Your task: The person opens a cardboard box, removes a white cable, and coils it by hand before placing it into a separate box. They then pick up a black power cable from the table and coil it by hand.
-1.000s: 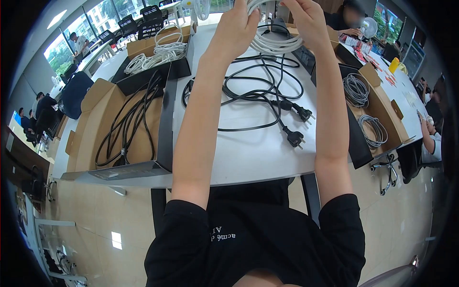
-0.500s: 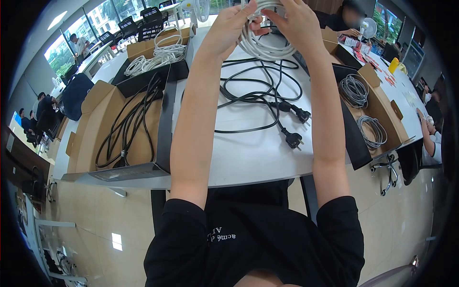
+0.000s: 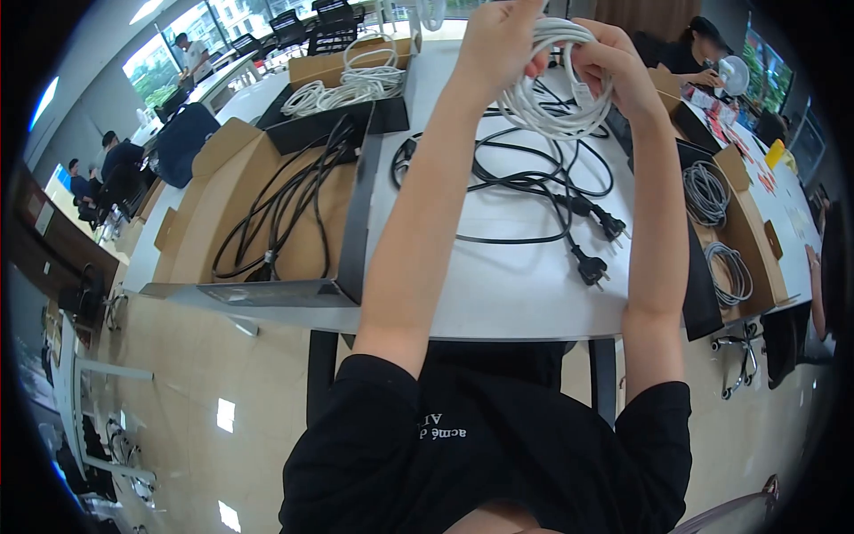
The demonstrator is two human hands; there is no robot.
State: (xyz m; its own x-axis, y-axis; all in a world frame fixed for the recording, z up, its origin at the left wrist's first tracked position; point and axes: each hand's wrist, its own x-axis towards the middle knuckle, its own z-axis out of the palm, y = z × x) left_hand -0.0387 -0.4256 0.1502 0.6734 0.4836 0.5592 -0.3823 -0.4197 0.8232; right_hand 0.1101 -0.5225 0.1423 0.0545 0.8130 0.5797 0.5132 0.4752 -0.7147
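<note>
A coiled white cable [image 3: 551, 123] is held up over the far part of the table, between both hands. My left hand [image 3: 503, 49] is closed on the coil's upper left side, its fingertips partly cut off by the top edge of the view. Around the right side of the loops curl the fingers of my right hand [image 3: 625, 71]. A small white connector [image 3: 583, 92] shows against the loops. Below the coil, loosely looped black power cords [image 3: 520, 178] lie on the white table [image 3: 498, 294], with black plugs [image 3: 591, 268] at their near right end.
On the left, an open cardboard box [image 3: 307, 209] holds a black cord [image 3: 267, 209]. Behind it, another box [image 3: 389, 116] contains white cables [image 3: 347, 87]. A box on the right [image 3: 767, 258] has grey cable coils [image 3: 707, 194]. A person [image 3: 698, 53] sits at the far right near a fan [image 3: 733, 75].
The camera view has turned, moving the scene rightward. Both hands and the white coil sit lower in view, and more of the coil shows. The boxes and black cords have stayed put.
</note>
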